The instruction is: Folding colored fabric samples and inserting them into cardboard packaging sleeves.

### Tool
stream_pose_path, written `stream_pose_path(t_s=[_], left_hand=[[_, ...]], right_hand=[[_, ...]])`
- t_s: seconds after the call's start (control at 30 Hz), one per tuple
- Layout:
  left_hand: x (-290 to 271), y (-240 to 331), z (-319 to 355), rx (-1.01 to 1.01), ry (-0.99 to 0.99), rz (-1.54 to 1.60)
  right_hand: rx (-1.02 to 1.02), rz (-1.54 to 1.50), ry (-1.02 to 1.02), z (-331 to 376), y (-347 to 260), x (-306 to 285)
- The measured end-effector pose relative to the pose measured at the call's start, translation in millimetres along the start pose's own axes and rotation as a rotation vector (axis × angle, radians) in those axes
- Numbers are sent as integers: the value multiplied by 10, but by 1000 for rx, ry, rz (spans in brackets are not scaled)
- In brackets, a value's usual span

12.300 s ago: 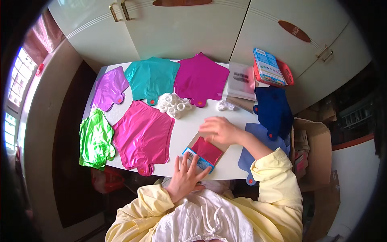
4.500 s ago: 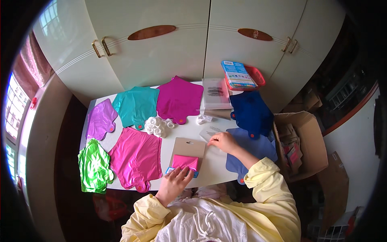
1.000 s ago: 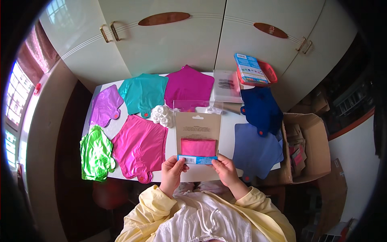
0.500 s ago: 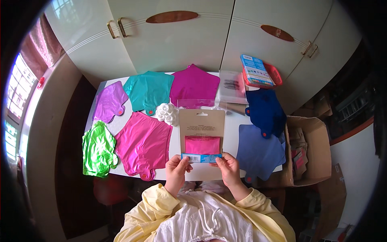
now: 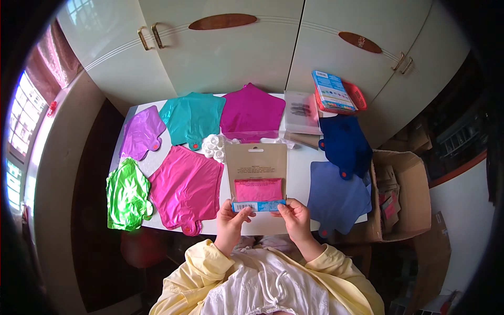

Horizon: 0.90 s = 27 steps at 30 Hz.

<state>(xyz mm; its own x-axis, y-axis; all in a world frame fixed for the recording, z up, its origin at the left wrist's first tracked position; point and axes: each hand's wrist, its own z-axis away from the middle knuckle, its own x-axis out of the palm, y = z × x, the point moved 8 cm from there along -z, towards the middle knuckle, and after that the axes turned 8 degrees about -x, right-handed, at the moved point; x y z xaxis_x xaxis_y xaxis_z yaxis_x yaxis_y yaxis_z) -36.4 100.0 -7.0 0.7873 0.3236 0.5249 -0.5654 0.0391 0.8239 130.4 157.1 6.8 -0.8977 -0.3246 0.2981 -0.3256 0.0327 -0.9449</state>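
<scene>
Between both hands I hold a clear packet upright over the near part of the table. It has a brown card back, a hang hole, a folded pink piece and a blue printed strip along the bottom. My left hand pinches its lower left corner, thumb in front. At the lower right corner, my right hand grips it the same way. Just behind the packet lie white coils. A large shiny pink sheet with a round tab is to the left of my left hand.
Flat foil-like pieces in green, lilac, teal, magenta, navy and grey-blue lie on the white table. A red basket with printed packets stands back right. An open cardboard box holds several packets.
The packet has shifted slightly left and its top tilts a little that way. Both hands keep hold of its lower corners. Nothing on the table has moved.
</scene>
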Motion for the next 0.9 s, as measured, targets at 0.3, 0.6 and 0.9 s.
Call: stream_pose_path(t_s=[0.3,0.6,0.9], left_hand=[[11,-3,18,30,30,42],[-11,5,32,17,99,23],[-89,-84,29,73,98,-9]], right_hand=[[-31,-35,22,-8,35,13],[-7,49,59,-16,-31,40],[8,46,48,-8,52,21]])
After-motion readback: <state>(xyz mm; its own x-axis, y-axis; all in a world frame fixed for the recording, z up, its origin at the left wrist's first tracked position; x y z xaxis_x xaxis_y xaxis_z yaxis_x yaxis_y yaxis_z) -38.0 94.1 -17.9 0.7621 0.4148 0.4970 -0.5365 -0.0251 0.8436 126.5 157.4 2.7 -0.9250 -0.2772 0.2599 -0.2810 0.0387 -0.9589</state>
